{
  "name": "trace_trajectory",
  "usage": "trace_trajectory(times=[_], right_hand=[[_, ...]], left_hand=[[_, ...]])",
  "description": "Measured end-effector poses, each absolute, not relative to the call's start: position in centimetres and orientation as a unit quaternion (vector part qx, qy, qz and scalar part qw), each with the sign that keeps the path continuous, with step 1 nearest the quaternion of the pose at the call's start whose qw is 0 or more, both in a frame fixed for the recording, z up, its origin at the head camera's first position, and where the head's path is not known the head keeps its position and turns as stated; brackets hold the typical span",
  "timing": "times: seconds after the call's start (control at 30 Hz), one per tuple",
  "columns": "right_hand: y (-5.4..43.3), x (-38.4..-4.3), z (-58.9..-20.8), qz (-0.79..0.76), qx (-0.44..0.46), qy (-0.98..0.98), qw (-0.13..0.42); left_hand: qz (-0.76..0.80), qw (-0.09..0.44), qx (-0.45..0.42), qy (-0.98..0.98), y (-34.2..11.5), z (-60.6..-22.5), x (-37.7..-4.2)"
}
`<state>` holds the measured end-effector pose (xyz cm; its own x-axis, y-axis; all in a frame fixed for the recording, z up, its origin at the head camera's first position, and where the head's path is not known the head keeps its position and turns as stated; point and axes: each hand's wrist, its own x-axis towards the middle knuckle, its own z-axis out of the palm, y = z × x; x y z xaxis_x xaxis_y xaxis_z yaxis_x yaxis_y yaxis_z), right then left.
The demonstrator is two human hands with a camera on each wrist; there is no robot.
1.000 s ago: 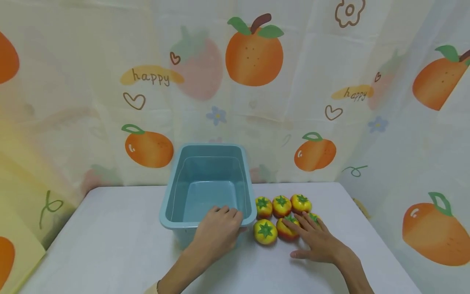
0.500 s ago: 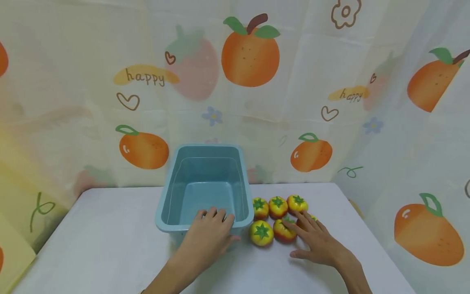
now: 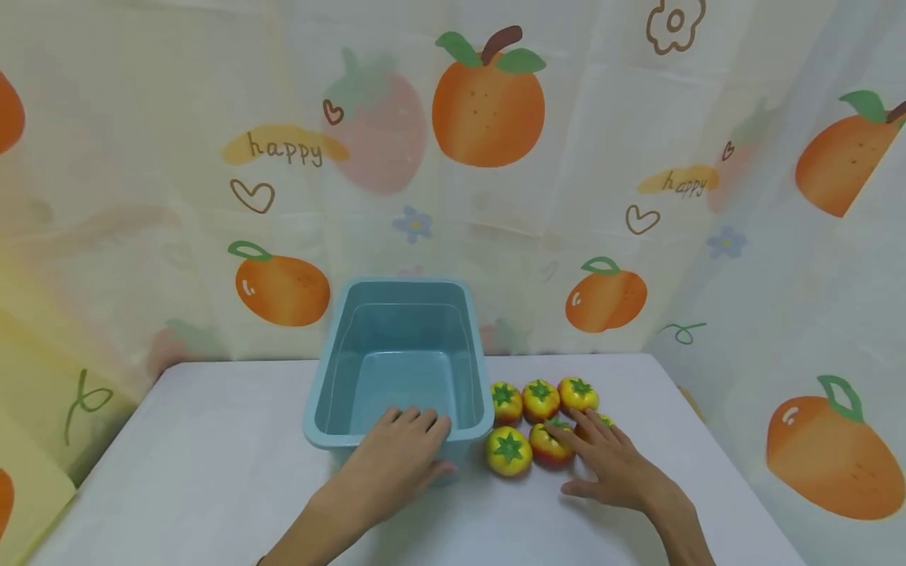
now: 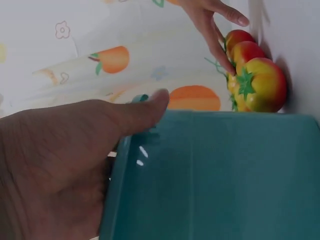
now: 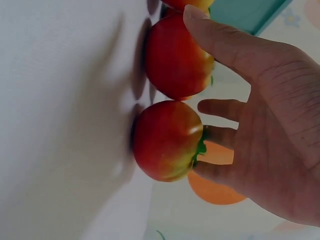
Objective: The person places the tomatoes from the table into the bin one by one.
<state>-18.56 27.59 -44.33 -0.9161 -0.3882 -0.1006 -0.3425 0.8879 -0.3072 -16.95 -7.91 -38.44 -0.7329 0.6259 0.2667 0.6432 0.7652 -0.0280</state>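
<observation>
Pale blue and smooth-sided, a deep bin [image 3: 406, 326] stands on a white table [image 3: 226, 440], its near rim held in a person's left hand [image 3: 396, 456]. From the head camera, that grip shows as knuckles bent over the rim, the fingertips dipping out of sight inside; the left wrist view adds the left thumb [image 4: 145, 112] on the outer side of the wall. Just right of the bin sit six red-and-yellow fruits [image 3: 541, 400] with green star-shaped tops, in two rows of three. Above the front row hangs the right hand [image 3: 616, 464], its grip wide, the fingers spread and nearly straight. It hides most of the end fruit [image 5: 167, 140] from the head camera, while the right wrist view shows that fruit's full red side, with fingertips at its green top and the right thumb [image 5: 220, 42] over the neighbouring fruit (whether either one is pressed, the pictures do not tell). Both wrist views catch the deep red flanks; the head view, from above, shows mostly yellow crowns. Only there does the printed cloth [image 3: 552, 228] behind the table show its lettering, "happy", among the oranges.
</observation>
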Motion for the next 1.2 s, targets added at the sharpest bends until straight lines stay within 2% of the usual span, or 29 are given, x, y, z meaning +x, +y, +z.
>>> trace_trajectory(times=[0.17, 0.3, 0.43, 0.6, 0.73, 0.87, 0.97, 1.2], right_hand=[[28.1, -18.8, -43.3, -0.158, -0.181, 0.968, 0.07], [28.7, -19.7, -42.3, -0.161, -0.168, 0.971, 0.06], [29.7, -20.8, -41.1, -0.154, -0.157, 0.974, 0.053], [30.7, -22.3, -39.9, -0.169, -0.134, 0.972, 0.097], [31.0, -23.2, -39.5, -0.198, -0.126, 0.964, 0.126], [31.9, -23.8, -39.6, -0.211, -0.122, 0.961, 0.13], [32.8, -24.0, -39.9, -0.21, -0.108, 0.962, 0.14], [34.0, -24.8, -40.7, -0.192, -0.054, 0.959, 0.201]], left_hand=[[-0.127, 0.064, -0.317, -0.938, -10.1, -37.0, -17.4], [-0.169, 0.081, -0.263, -0.946, -13.9, -35.8, -18.6], [-0.197, 0.104, -0.232, -0.947, -17.8, -35.6, -21.2], [-0.246, 0.079, -0.225, -0.94, -21.0, -37.0, -25.1], [-0.283, 0.037, -0.213, -0.934, -22.0, -38.3, -27.2], [-0.313, 0.011, -0.213, -0.925, -21.8, -39.3, -28.6], [-0.328, -0.005, -0.22, -0.919, -21.5, -39.8, -29.1], [-0.345, -0.041, -0.206, -0.915, -21.6, -39.6, -29.4]])
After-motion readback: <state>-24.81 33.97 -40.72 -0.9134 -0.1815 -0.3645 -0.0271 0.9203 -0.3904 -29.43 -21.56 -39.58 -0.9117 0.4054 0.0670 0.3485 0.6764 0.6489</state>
